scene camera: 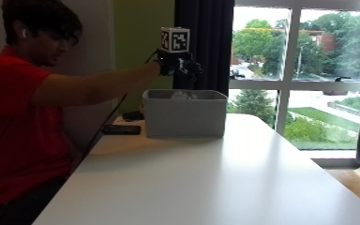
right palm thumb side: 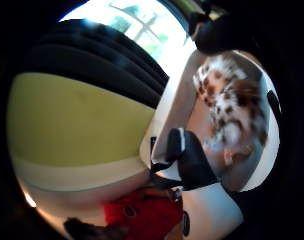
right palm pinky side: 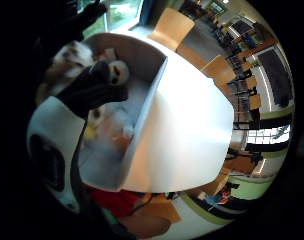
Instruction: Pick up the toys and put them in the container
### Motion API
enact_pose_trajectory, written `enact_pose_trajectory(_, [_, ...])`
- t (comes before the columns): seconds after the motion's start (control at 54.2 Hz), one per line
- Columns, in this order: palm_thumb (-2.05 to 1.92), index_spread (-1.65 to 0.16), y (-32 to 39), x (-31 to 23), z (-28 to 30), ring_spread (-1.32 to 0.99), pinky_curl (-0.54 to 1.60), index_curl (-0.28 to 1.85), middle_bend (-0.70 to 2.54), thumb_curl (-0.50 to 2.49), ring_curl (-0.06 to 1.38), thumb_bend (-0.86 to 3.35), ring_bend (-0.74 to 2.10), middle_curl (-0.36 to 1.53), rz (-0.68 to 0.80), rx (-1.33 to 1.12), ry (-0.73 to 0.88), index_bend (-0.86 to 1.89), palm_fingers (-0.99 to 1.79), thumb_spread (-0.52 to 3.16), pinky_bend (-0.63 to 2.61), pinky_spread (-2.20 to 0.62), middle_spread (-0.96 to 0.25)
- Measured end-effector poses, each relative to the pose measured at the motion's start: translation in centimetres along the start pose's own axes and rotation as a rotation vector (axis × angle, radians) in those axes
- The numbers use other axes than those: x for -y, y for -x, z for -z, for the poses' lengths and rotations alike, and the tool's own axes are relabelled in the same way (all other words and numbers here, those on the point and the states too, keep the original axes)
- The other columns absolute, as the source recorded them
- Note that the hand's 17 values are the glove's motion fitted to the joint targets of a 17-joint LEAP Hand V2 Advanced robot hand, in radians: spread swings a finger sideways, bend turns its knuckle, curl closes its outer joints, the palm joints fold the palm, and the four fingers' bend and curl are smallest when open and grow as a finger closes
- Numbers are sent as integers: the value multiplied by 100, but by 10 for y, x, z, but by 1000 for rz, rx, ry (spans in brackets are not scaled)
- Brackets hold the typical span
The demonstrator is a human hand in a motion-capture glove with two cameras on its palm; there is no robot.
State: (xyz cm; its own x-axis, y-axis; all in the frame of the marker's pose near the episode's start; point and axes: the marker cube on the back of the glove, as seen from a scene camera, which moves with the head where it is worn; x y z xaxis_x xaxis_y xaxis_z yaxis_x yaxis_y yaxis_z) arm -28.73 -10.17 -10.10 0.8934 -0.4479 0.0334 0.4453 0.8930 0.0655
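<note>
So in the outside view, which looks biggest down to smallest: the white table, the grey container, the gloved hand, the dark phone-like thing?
1. White table, nearest the camera, which enlarges it.
2. Grey container.
3 and 4. Gloved right hand and dark flat object look alike; no ranking.

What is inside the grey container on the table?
The container holds brown-and-white spotted plush toys, seen through the palm views. The gloved right hand hovers above it. In the outside view its wall hides the contents; the number of toys is unclear.
</note>
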Motion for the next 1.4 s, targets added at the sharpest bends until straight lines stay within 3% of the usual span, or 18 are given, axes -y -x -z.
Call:
enact_pose_trajectory(0.425, [1, -46, -104, -70, 15, 0, 37, 70, 17, 52, 25, -3, 28, 26, -82, -47, -41, 21, 6, 123, 115, 1, -8])
enact_pose_trajectory(0.628, [1, -46, -160, -119, 6, 2, 35, 67, 16, 46, 25, -2, 26, 26, -296, -88, -19, 24, 5, 123, 112, 4, -7])
enact_pose_trajectory(0.757, [0, -45, -199, -158, 0, 2, 34, 65, 17, 43, 25, -2, 24, 26, -254, -86, -4, 26, 4, 123, 110, 5, -7])
enact_pose_trajectory(0.942, [0, -45, -234, -183, -4, 2, 33, 63, 16, 40, 26, -2, 22, 26, -317, -93, -15, 28, 4, 123, 108, 5, -6])
enact_pose_trajectory(1.071, [0, -44, -257, -193, -11, 2, 33, 62, 16, 39, 26, -2, 22, 26, -446, -118, -19, 31, 4, 123, 106, 6, -6])
enact_pose_trajectory(1.403, [1, -44, -304, -226, -45, 1, 31, 59, 17, 37, 27, -2, 20, 27, -539, -115, -4, 35, 2, 123, 100, 6, -7])
